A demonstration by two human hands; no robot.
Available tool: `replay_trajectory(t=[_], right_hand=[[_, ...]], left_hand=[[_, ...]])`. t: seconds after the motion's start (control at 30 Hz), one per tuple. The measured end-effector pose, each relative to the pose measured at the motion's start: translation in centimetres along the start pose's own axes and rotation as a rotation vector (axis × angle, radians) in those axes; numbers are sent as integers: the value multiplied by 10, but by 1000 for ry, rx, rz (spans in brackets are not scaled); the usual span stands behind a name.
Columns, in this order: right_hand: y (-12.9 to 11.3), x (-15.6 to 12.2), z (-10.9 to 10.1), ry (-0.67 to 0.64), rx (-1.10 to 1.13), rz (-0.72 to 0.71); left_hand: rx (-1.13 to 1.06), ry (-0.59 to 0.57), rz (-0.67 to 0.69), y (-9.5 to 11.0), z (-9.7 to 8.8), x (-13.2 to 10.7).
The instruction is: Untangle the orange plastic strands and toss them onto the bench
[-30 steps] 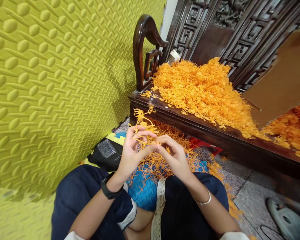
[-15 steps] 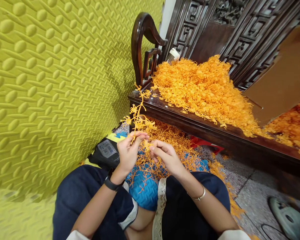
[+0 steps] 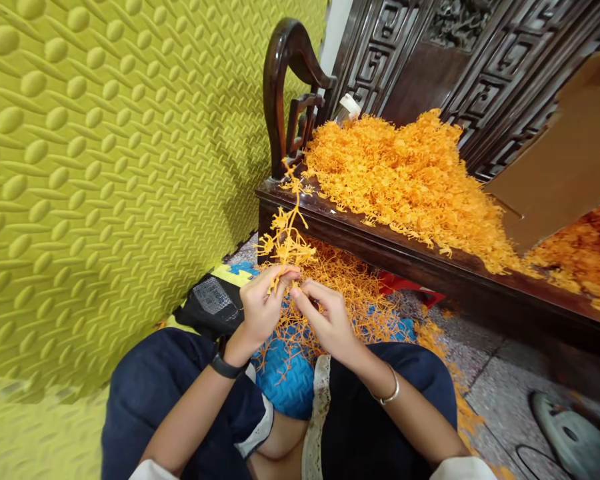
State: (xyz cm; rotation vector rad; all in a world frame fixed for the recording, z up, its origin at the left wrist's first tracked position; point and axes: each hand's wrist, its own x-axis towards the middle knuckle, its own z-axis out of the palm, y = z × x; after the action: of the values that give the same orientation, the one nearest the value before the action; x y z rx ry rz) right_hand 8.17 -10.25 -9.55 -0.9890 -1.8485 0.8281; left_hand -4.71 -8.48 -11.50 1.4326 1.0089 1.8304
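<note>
My left hand [image 3: 263, 303] pinches the lower end of an orange plastic sprig [image 3: 286, 230] that stands up in front of the bench edge. My right hand [image 3: 325, 317] is closed beside it, fingertips touching the same sprig's base. Both hands hover over a loose heap of orange strands [image 3: 345, 293] on the floor between my knees. A black watch is on my left wrist and a thin bangle on my right.
A dark wooden bench [image 3: 380, 250] carries a big pile of orange pieces [image 3: 410, 180]. Cardboard [image 3: 565, 160] leans at the right. A yellow-green foam wall [image 3: 105, 167] stands at the left, a black object [image 3: 213, 303] beside it, a blue mat [image 3: 285, 377] below, a sandal [image 3: 570, 433] at the lower right.
The sprig has been lifted and drawn out taller against the bench edge. My right hand moved left, closer to my left hand, and both closed on the sprig's base.
</note>
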Motion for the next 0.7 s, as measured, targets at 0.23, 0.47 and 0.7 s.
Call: replay_trajectory(t=[0.23, 0.47, 0.7], right_hand=[[-6, -3, 15, 73, -60, -29], [-10, -10, 39, 203, -207, -147], [-4, -24, 50, 57, -268, -347]], left_hand=[[154, 83, 165, -12, -4, -3], [76, 153, 54, -7, -1, 1], [-166, 488, 3, -9, -47, 50]])
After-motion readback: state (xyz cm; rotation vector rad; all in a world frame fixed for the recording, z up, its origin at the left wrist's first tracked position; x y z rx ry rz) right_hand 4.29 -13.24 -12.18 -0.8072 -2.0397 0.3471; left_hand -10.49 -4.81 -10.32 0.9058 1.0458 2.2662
